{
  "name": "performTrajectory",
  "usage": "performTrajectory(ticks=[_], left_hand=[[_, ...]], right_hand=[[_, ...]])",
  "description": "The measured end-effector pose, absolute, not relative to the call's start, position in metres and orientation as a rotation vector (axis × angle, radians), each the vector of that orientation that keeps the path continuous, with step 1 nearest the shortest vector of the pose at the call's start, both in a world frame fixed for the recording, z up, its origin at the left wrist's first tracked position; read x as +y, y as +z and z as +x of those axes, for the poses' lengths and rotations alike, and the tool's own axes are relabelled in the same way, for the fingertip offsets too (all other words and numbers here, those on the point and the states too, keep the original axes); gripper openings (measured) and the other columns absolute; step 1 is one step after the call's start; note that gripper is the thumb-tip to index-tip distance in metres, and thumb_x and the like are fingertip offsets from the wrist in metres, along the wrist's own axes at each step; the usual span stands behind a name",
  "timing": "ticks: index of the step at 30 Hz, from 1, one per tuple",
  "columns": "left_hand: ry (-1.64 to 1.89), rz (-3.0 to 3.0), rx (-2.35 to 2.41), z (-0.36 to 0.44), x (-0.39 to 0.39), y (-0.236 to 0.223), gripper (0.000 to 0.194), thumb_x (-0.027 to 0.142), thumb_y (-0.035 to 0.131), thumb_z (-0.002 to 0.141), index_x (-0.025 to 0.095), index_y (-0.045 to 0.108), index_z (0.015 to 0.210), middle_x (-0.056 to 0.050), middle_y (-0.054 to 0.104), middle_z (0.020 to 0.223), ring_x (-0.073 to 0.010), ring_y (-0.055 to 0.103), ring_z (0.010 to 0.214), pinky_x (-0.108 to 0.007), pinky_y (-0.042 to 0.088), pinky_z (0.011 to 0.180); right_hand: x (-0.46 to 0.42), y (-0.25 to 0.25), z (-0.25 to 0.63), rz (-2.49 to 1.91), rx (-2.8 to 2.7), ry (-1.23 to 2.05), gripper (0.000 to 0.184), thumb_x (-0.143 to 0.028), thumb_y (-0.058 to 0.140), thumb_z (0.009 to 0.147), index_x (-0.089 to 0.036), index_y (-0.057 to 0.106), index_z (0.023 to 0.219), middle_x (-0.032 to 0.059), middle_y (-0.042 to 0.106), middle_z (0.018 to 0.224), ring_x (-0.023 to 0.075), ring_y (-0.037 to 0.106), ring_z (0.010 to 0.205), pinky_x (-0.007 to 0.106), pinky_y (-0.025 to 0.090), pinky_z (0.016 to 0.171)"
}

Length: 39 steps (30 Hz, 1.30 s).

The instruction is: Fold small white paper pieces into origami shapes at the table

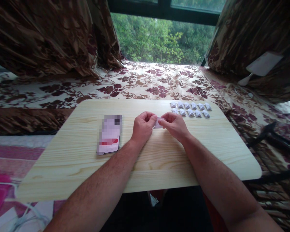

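Observation:
Over the middle of the wooden table (157,174), my left hand (144,125) and my right hand (174,125) pinch a small piece of white paper (158,124) between thumbs and fingers. The paper looks partly folded, but my fingers cover much of it. Beyond my right hand, several small white folded paper pieces (190,112) with raised points sit in two rows near the far right corner. To the left of my left hand lies a phone (110,133), its surface blurred out by blocks.
Behind the table spreads a floral-patterned cloth (157,80) below a window (161,38) with curtains on both sides. A white lamp (264,64) stands at the far right. Pink fabric (0,191) and white cables (35,211) lie at the lower left.

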State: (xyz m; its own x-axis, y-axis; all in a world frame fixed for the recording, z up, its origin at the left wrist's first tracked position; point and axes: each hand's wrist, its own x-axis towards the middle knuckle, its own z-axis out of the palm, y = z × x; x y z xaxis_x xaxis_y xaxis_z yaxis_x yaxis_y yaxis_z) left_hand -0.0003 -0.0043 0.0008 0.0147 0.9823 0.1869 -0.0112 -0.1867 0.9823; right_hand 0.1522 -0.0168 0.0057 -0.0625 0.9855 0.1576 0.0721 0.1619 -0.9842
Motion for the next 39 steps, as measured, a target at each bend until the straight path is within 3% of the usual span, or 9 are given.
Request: performTrajectory(ticks=[14,23,39], left_hand=[[1.310,1.353,1.051,0.0002,-0.0056,-0.0004,0.022,0.037,0.071,0.078,0.016,0.066,0.076,0.001,0.061,0.066,-0.0112,0.051,0.060,-0.024,0.041,0.057],[1.310,1.342,1.062,0.0015,-0.0050,-0.0028,0.022,0.037,0.071,0.078,0.015,0.066,0.077,0.001,0.060,0.065,-0.0110,0.050,0.059,-0.024,0.040,0.056],[1.304,1.389,1.083,0.0027,-0.0065,-0.0049,0.024,0.039,0.069,0.080,0.015,0.065,0.075,0.001,0.060,0.066,-0.0107,0.049,0.059,-0.023,0.039,0.056]], right_hand=[[-0.0149,-0.0009,0.1513,-1.088,-1.359,0.999,0.020,-0.031,0.074,0.074,-0.018,0.061,0.067,-0.0024,0.057,0.060,0.0103,0.047,0.055,0.025,0.036,0.052],[-0.0148,-0.0016,0.1506,-1.126,-1.358,0.972,0.024,-0.037,0.073,0.074,-0.018,0.060,0.067,-0.0020,0.057,0.060,0.0104,0.047,0.055,0.025,0.037,0.052],[-0.0170,0.0019,0.1482,-1.150,-1.299,0.975,0.011,-0.024,0.067,0.070,-0.018,0.061,0.063,-0.0040,0.052,0.055,0.0095,0.043,0.053,0.025,0.033,0.051]])
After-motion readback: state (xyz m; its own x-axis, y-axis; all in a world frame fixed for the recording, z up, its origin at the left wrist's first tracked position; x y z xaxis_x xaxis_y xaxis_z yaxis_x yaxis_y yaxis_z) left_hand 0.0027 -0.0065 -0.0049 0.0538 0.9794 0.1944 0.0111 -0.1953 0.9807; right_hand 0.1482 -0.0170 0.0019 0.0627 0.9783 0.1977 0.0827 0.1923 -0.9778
